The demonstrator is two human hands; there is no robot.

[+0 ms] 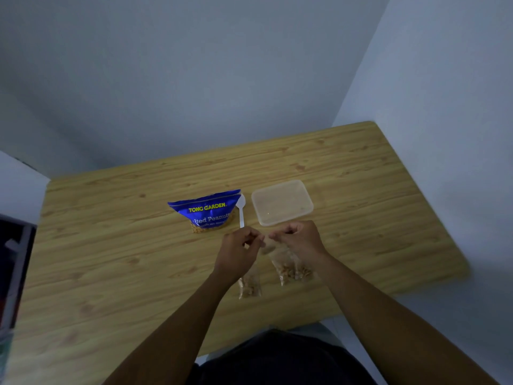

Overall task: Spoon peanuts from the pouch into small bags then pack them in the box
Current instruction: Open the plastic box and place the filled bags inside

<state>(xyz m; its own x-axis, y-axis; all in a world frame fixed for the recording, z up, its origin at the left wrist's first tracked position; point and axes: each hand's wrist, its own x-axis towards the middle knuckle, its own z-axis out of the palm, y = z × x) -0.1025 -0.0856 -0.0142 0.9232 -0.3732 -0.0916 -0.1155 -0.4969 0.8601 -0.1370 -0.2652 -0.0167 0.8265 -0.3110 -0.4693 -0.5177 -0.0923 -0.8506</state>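
Observation:
A blue peanut pouch (207, 212) stands on the wooden table (111, 245), with a white plastic spoon (241, 211) lying just to its right. A clear plastic box (281, 202) sits open to the right of the spoon. My left hand (240, 250) and my right hand (298, 237) meet in front of the box, each pinching the top of a small clear bag (288, 266) that holds peanuts. Another small bag of peanuts (249, 286) lies on the table under my left wrist.
The table stands in a corner, with walls behind it and to the right. A dark object (14, 268) is at the left edge of view. My dark-clothed lap (277, 357) is at the table's near edge.

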